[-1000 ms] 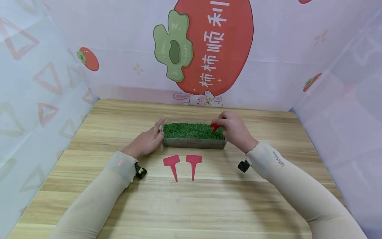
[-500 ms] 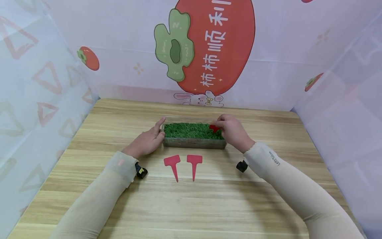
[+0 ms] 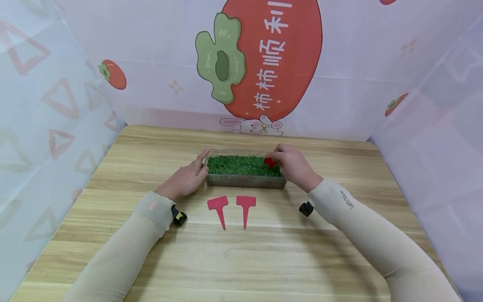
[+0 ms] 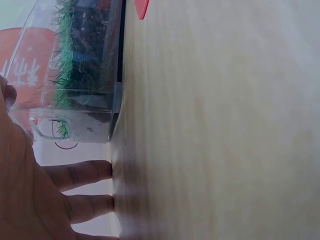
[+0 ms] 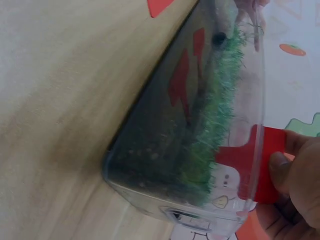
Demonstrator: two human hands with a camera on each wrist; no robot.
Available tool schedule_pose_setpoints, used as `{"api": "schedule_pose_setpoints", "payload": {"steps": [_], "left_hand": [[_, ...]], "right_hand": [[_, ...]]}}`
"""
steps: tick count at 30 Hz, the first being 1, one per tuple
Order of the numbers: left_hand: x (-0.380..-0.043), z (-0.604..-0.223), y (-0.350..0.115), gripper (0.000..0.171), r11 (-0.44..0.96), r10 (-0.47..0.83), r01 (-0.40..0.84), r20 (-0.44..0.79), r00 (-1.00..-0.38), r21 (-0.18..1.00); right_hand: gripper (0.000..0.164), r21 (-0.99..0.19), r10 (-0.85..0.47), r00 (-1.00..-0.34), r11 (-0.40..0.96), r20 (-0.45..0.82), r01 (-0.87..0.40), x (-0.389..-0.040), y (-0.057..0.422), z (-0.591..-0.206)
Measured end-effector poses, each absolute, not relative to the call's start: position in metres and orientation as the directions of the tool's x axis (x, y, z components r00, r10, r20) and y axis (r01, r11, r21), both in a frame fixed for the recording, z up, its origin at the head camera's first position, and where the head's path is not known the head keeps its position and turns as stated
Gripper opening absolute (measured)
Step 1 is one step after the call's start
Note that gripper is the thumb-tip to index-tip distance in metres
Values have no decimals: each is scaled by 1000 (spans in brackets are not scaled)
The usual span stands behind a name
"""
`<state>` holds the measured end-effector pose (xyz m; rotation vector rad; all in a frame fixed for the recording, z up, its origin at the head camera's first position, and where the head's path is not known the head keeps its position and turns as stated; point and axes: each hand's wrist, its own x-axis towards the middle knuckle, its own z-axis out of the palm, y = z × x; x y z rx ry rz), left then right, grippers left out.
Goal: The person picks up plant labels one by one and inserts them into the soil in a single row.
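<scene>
A clear plastic box (image 3: 245, 181) filled with green grass (image 3: 237, 164) stands toward the back of the table. At its left end rests my left hand (image 3: 187, 178), one finger extended to the back corner and the thumb by the front one. In the left wrist view several straight fingers (image 4: 80, 175) reach down to the tabletop. My right hand (image 3: 296, 164) pinches a red T-shaped plant label (image 5: 267, 165) by its wide top over the box's right end. The label's stem points into the grass; its tip is hidden.
Two more red plant labels, a left one (image 3: 217, 204) and a right one (image 3: 245, 202), lie flat in front of the box on the wooden table (image 3: 226, 264). A printed cloth wall (image 3: 158, 84) rises behind the table.
My right hand has gone slightly down and left, lowering the plant label deeper into the grass; it barely moves over the last half second. The left hand stays at the box's end.
</scene>
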<state>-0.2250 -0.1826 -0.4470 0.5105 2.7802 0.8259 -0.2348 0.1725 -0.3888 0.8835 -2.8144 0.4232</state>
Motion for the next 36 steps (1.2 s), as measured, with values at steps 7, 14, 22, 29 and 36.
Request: {"api": "schedule_pose_setpoints", "payload": {"steps": [7,14,22,29,36], "left_hand": [[-228,-447,-178,63,782,377,260,-99,-921,566],[-228,-447,-179,63,788,378,263,-101,-920,556],[-227,-448,-180,63,785,382,272,-90,-920,557],[-223,-446,-181,63,786,374,262,-92,-923,560],[-224,-445,-181,63,786,382,267,-97,-919,558]], "right_hand": [[44,-230,-529,-828,795,189,-561,-235,179,-384],[40,-244,-520,-819,785,242,-570,-230,182,-377],[30,-244,-503,-808,779,309,-578,-228,190,-377],[23,-247,-499,-825,791,266,-559,-227,193,-382],[21,-251,-491,-831,797,262,-550,-228,190,-383]]}}
